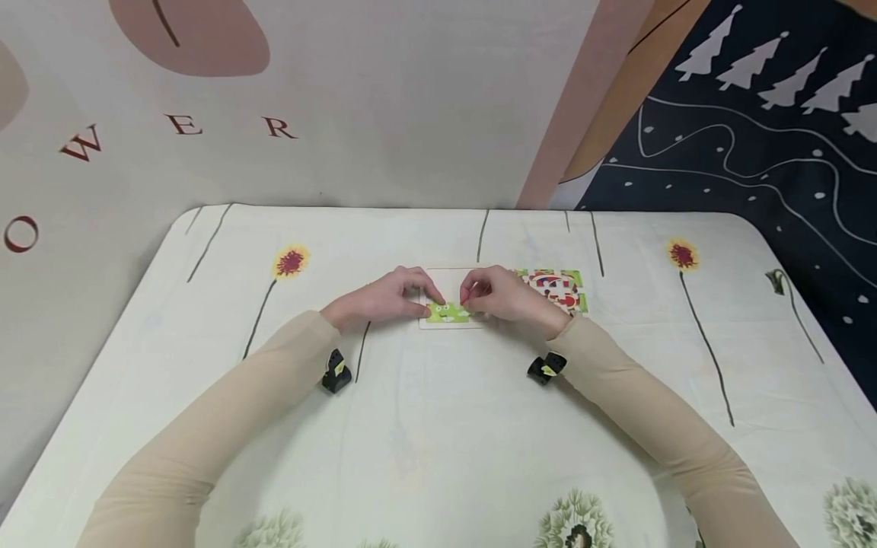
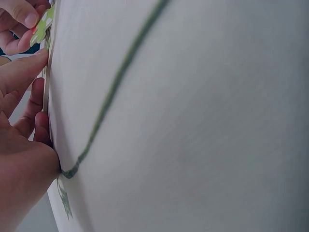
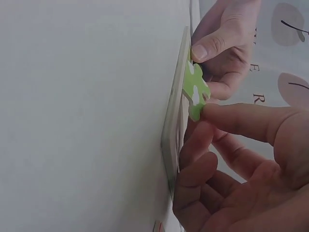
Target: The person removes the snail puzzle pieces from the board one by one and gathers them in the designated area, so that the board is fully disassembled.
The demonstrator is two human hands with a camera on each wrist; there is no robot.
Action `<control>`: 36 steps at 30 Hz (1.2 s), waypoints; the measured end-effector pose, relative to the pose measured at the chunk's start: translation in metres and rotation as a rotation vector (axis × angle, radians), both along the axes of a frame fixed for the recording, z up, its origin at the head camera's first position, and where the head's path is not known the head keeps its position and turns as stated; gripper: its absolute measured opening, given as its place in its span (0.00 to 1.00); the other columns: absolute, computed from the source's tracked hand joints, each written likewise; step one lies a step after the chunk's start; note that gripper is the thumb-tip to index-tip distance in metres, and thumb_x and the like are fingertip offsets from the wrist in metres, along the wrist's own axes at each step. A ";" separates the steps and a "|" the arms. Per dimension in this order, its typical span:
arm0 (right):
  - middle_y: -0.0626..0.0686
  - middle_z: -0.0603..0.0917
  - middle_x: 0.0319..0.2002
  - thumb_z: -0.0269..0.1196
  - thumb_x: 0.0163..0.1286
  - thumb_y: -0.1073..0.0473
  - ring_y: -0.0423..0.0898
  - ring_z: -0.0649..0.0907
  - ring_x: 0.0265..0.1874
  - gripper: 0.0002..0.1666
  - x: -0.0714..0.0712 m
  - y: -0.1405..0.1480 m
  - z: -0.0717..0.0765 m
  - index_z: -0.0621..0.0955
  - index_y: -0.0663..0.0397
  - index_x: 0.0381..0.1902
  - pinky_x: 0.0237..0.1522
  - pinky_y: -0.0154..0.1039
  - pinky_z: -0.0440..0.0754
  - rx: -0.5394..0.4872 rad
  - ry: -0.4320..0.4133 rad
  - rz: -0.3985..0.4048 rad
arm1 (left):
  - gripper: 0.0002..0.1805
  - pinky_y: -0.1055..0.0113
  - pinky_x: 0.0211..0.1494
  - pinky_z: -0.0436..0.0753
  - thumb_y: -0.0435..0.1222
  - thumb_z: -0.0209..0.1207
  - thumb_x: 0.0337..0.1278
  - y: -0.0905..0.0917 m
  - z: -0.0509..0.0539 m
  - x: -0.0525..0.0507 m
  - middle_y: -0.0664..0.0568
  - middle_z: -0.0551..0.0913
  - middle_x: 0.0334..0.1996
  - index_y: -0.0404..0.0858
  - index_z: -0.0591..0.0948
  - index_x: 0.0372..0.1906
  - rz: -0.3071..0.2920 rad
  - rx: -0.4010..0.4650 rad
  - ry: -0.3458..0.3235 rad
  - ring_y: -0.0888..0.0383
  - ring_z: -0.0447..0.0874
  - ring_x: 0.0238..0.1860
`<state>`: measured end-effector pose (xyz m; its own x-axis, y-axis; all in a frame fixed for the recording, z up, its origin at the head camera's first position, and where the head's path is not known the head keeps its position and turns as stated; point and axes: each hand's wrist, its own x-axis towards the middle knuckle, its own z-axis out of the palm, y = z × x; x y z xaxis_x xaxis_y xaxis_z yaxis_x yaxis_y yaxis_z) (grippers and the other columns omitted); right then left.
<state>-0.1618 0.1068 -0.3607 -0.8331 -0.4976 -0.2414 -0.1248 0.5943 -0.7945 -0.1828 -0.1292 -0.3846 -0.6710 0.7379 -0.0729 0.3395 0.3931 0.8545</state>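
A thin, pale-rimmed puzzle board (image 1: 445, 326) lies on the table, with a green puzzle piece (image 1: 447, 313) with white patches at its lower part. From the left, my left hand (image 1: 384, 295) rests at the board, thumb and forefinger touching by the green piece. My right hand (image 1: 503, 293) pinches the edge of this piece between thumb and forefinger. In the right wrist view, the green piece (image 3: 195, 92) tilts up from the board (image 3: 170, 130), and the left thumb (image 3: 207, 48) presses near its far end. The left wrist view shows only part of the piece (image 2: 42, 28).
Right of the board, partly behind my right hand, lies a patch of red, white and green puzzle pieces (image 1: 558, 289). The white tablecloth (image 1: 425, 426) has printed flowers and stems. A pale wall hanging (image 1: 411, 114) stands behind the table.
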 end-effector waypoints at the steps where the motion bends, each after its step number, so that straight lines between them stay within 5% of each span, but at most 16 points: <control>1: 0.51 0.78 0.27 0.63 0.65 0.66 0.44 0.73 0.21 0.03 0.000 0.000 0.000 0.80 0.60 0.36 0.22 0.36 0.69 -0.007 -0.006 -0.003 | 0.12 0.49 0.63 0.60 0.26 0.63 0.55 0.000 0.000 0.000 0.46 0.80 0.47 0.33 0.84 0.45 -0.001 0.001 0.000 0.49 0.71 0.54; 15: 0.53 0.81 0.31 0.62 0.65 0.67 0.46 0.75 0.31 0.04 -0.001 0.015 0.006 0.81 0.60 0.37 0.33 0.38 0.68 -0.076 -0.033 -0.013 | 0.12 0.52 0.62 0.62 0.25 0.63 0.53 0.000 -0.004 -0.002 0.48 0.81 0.46 0.33 0.84 0.45 -0.006 0.007 0.015 0.51 0.72 0.53; 25: 0.53 0.82 0.31 0.63 0.65 0.65 0.47 0.74 0.26 0.05 0.000 0.034 0.009 0.81 0.61 0.38 0.26 0.37 0.68 -0.061 -0.037 -0.034 | 0.11 0.52 0.60 0.63 0.26 0.63 0.54 0.001 -0.001 -0.001 0.47 0.80 0.46 0.33 0.84 0.44 0.000 0.004 0.014 0.50 0.72 0.51; 36: 0.54 0.82 0.33 0.63 0.66 0.65 0.49 0.77 0.36 0.04 0.003 0.060 0.014 0.81 0.60 0.37 0.30 0.38 0.69 -0.017 -0.034 -0.059 | 0.12 0.54 0.60 0.63 0.26 0.64 0.54 0.001 -0.001 -0.001 0.49 0.80 0.46 0.35 0.84 0.45 0.002 -0.014 0.008 0.52 0.72 0.52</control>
<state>-0.1588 0.1665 -0.3470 -0.8525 -0.4521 -0.2623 -0.0623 0.5861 -0.8079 -0.1839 -0.1287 -0.3856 -0.6731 0.7354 -0.0780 0.3452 0.4058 0.8463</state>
